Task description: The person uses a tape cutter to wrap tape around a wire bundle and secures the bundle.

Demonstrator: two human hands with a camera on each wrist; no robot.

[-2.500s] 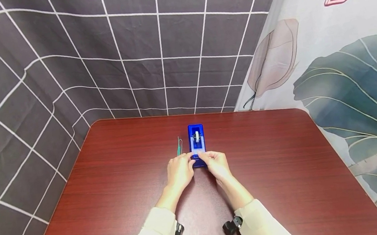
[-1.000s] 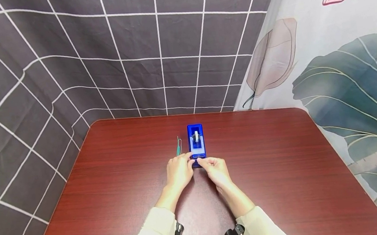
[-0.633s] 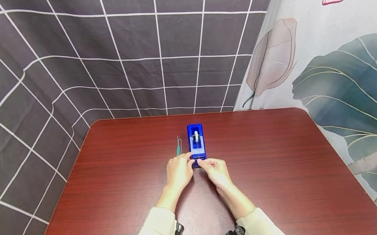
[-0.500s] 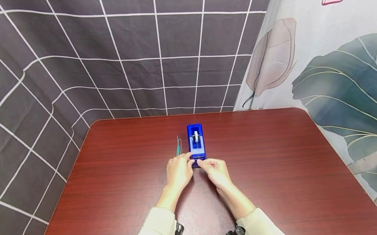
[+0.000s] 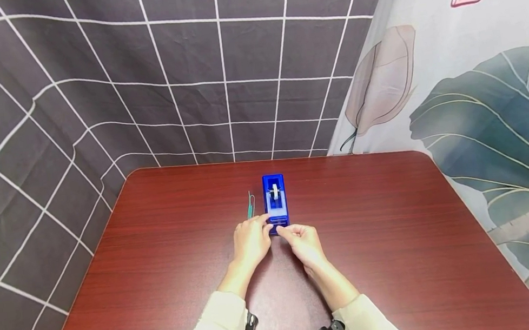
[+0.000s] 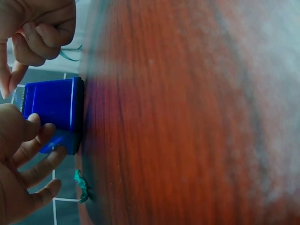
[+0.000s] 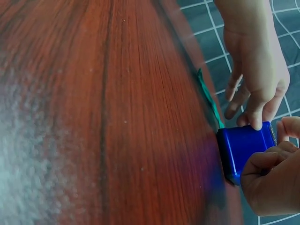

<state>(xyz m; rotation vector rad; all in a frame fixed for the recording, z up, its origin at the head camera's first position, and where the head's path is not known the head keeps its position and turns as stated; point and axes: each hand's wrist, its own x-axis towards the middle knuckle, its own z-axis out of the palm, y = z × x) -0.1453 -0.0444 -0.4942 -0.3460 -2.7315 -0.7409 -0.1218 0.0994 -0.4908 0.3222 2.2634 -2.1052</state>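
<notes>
A blue tape dispenser point(image 5: 277, 213) with a small white tape roll point(image 5: 275, 191) stands on the table, its cutting end toward me. My left hand point(image 5: 251, 241) grips its near left side; in the left wrist view the thumb and fingers press on the blue body point(image 6: 52, 104). Just in front of the cutting edge, my right hand point(image 5: 307, 244) has thumb and index finger pinched together at the tape's end; the clear tape itself is hardly visible. In the right wrist view the right hand point(image 7: 274, 180) partly covers the dispenser's front.
A teal string point(image 5: 251, 207) lies left of the dispenser, close to the left hand. The dark red wooden table point(image 5: 390, 238) ends at a grey checked curtain point(image 5: 198, 96) behind. A white leaf-patterned curtain point(image 5: 383, 86) hangs at the right.
My right hand has drawn slightly back toward me from the dispenser's cutting edge, its fingertips still pinched. The left hand and the dispenser have stayed in place.
</notes>
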